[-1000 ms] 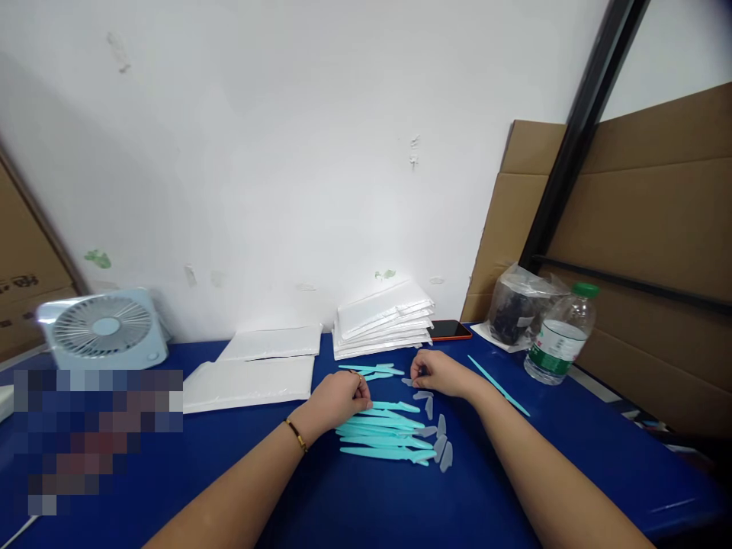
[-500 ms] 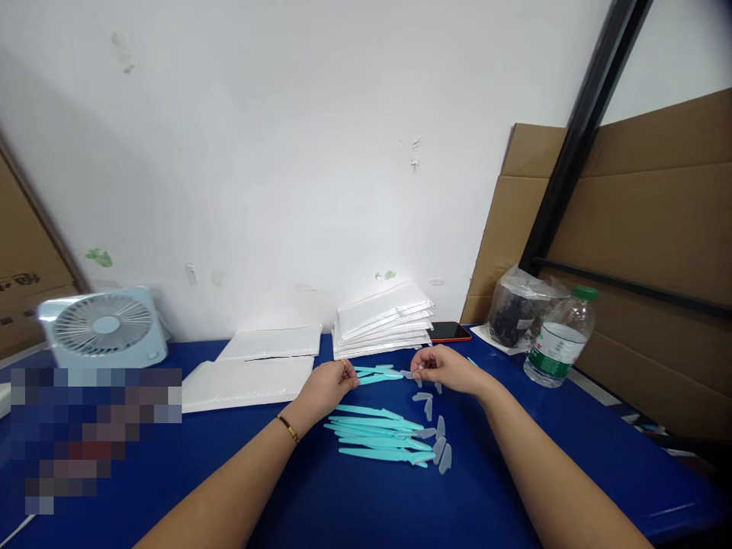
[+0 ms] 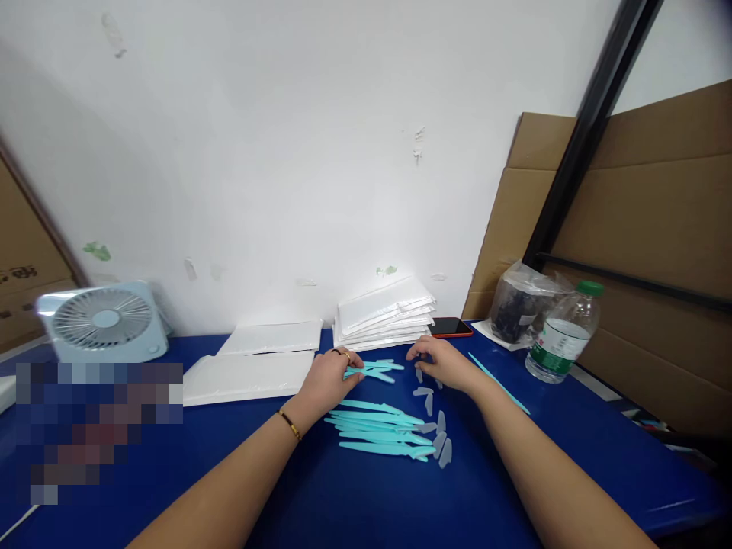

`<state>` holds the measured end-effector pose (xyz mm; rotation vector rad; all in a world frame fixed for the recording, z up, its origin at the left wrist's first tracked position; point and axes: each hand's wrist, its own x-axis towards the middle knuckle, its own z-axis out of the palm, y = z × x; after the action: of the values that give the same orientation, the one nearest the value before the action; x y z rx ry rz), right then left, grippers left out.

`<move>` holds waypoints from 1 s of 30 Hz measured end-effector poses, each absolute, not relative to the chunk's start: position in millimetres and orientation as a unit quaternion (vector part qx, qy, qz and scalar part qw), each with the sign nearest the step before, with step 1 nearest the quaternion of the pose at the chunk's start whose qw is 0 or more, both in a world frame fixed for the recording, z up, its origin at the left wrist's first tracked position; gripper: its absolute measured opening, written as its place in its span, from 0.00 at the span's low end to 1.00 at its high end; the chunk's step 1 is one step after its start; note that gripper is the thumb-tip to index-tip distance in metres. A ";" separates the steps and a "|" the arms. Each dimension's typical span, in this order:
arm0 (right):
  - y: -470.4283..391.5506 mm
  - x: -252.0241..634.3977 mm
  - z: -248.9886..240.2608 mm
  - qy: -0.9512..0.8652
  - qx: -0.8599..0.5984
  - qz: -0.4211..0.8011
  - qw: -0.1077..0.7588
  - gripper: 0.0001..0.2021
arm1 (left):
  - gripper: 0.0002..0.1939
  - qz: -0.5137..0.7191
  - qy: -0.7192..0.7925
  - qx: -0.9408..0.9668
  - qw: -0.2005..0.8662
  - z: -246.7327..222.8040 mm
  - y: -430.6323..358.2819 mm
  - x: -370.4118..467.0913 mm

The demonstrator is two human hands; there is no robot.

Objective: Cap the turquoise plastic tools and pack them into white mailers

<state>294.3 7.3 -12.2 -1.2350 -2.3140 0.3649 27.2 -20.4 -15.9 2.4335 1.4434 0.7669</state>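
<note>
My left hand (image 3: 335,374) is closed around the handle ends of several turquoise eyebrow razors (image 3: 380,367), whose other ends fan out to the right. Just right of those tips hovers my right hand (image 3: 440,362), its fingers bent and apart, with nothing visible between them. A frosted clear blade cap (image 3: 419,375) is right under its fingertips. More caps (image 3: 439,442) lie scattered below it on the blue table (image 3: 366,503). Nearer to me, a row of turquoise razors (image 3: 377,431) lies side by side, handles to the left.
White packets are stacked (image 3: 383,313) by the wall, and flatter white packets (image 3: 252,377) lie left. A phone (image 3: 451,327), a single razor (image 3: 500,385), a bagged dark object (image 3: 518,305) and a water bottle (image 3: 563,335) are at right. A fan (image 3: 106,320) stands far left.
My right hand has come away from the razor tips, its fingers looser than before. The left hand has shifted slightly right with the razors. The single razor at right now shows more.
</note>
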 end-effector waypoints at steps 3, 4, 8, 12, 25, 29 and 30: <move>10.0 305.0 -13.3 -0.874 -0.435 0.119 0.181 0.11 | 0.09 0.185 0.419 0.874 0.162 -12.1 -27.3 29.9; 10.7 305.4 -14.8 -0.875 -0.440 0.119 0.166 0.10 | 0.08 0.164 0.406 0.883 0.170 -11.9 -29.0 31.1; 11.8 294.8 -21.3 -0.866 -0.470 0.070 0.157 0.07 | 0.06 0.156 0.423 0.875 0.177 -16.2 -30.6 34.4; 9.5 286.4 -21.1 -0.853 -0.488 0.057 0.178 0.04 | 0.09 0.214 0.479 0.825 0.210 -20.8 -25.4 32.6; -5.0 279.9 -11.0 -0.802 -0.396 0.348 0.282 0.06 | 0.07 0.262 0.494 0.810 0.176 -16.8 -20.3 29.7; -7.1 272.3 -14.4 -0.810 -0.387 0.343 0.276 0.08 | 0.07 0.253 0.494 0.817 0.158 -16.3 -22.0 34.9; -7.6 269.9 -15.6 -0.814 -0.383 0.341 0.271 0.08 | 0.07 0.253 0.491 0.820 0.153 -16.4 -22.6 36.4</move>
<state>269.9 -7.6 -15.6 -1.0327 -2.1928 0.9181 36.4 -22.6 -16.4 2.3511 1.4095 0.7246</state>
